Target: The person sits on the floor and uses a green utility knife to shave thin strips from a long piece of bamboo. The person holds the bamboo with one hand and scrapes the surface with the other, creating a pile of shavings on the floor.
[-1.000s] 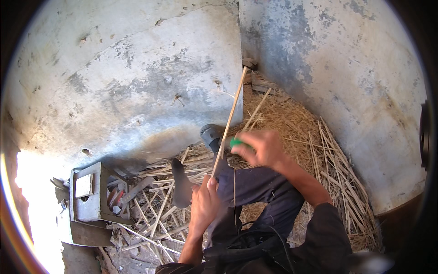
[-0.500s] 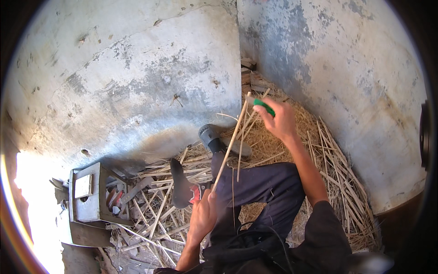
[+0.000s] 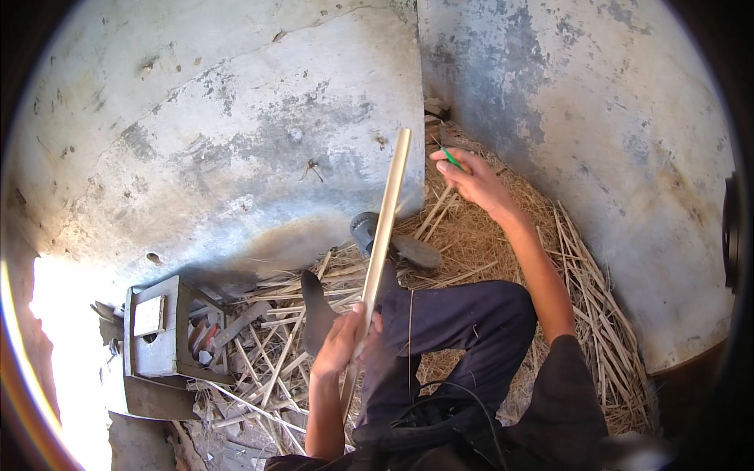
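Note:
My left hand [image 3: 336, 341], in front of my lap, is closed around a long pale split cane strip [image 3: 387, 212]. It stands tilted, its top end leaning slightly to the right, its lower end beside my left forearm. Its broad face shows a lengthwise groove. To the right of that top end, and apart from it, my right hand [image 3: 477, 182] is closed on a small knife with a green handle [image 3: 452, 158]. The knife's thin blade points up and left. Behind the strip are my socked foot [image 3: 314, 310] and a grey shoe [image 3: 363, 231].
Loose split strips [image 3: 275, 353] litter the floor at left. Fine straw-like shavings [image 3: 487, 235] lie under my right arm, with a pile of sticks [image 3: 597, 314] along the right wall. A worn wooden box [image 3: 153, 345] holding tools and scraps sits at left. Stained walls [image 3: 259, 118] stand close.
My right hand with the knife has moved right, off the strip. The strip has turned to show a broader, grooved face, and my left hand has moved slightly left and up.

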Available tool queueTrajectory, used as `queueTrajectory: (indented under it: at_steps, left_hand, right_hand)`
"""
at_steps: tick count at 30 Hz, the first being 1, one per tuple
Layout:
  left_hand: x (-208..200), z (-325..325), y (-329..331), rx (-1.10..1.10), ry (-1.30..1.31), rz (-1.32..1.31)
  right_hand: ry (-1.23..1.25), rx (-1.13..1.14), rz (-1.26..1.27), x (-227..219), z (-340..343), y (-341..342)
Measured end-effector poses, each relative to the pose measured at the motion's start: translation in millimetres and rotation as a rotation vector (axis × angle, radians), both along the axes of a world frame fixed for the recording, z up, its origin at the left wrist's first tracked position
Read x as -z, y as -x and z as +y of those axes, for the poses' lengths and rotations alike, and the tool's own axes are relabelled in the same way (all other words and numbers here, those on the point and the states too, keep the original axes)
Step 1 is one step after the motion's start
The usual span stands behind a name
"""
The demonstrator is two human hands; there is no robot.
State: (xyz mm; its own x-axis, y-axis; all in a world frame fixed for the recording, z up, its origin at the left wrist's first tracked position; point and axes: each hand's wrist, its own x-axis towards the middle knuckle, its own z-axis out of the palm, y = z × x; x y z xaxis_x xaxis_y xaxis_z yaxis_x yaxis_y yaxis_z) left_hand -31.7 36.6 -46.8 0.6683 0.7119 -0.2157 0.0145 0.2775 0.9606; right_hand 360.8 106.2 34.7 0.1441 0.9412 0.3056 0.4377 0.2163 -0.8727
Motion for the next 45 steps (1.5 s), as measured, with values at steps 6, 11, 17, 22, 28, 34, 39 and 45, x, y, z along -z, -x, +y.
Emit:
queueTrajectory:
  at_steps: [6, 11, 17, 22, 28, 34, 39, 45]
  left_hand:
    - [-18, 13, -24, -0.014, -0.115, -0.021]
    - [-27, 14, -31, -0.095, -0.181, 0.044]
    - [-30, 12, -30, -0.161, -0.243, 0.118]
    - [-32, 7, -36, -0.223, -0.308, 0.176]
    - [-35, 1, -37, -0.2, -0.341, 0.18]
    - [-7, -6, -9, -0.224, -0.366, 0.182]
    - [-15, 2, 8, -0.271, -0.734, 0.531]
    - [-44, 30, 16, -0.291, -1.324, 0.921]
  right_hand:
    - [0.116, -0.338, 0.444, -11, -2, 53]
    - [0.106, -0.279, 0.597, -10, 5, 57]
    - [0.075, -0.188, 0.582, 3, 5, 53]
    - [0.029, -0.189, 0.582, 10, 2, 42]
    - [-0.048, -0.24, 0.657, 9, 2, 27]
    - [-0.308, 0.118, 0.709, 5, 6, -51]
    - [0.216, 0.428, -0.453, 18, -7, -38]
    - [-0.061, 0.46, -0.582, 12, -11, -1]
